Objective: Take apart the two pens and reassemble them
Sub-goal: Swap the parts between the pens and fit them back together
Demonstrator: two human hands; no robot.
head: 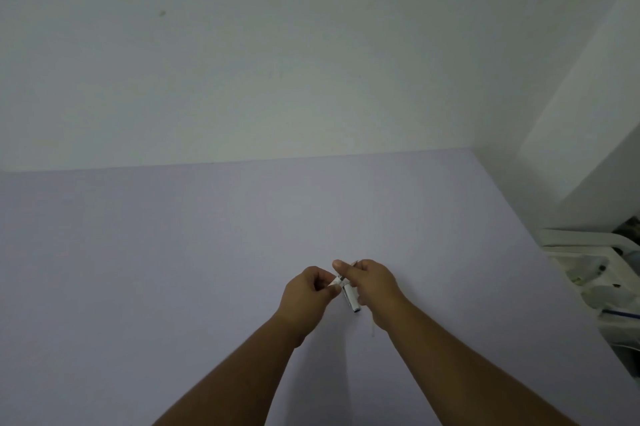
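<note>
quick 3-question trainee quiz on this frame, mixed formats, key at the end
1. True or false: the white plastic pen lies on the pale lilac table with no hand on it.
2. Multiple choice: which hands are on the pen? A) only the left hand B) only the right hand C) both hands
3. Fill in: the cluttered white plastic rack sits at the table's ___ edge.

Key:
1. False. It is held above the table between the hands.
2. C. The left hand pinches one end, the right hand grips the barrel.
3. Right.
</note>
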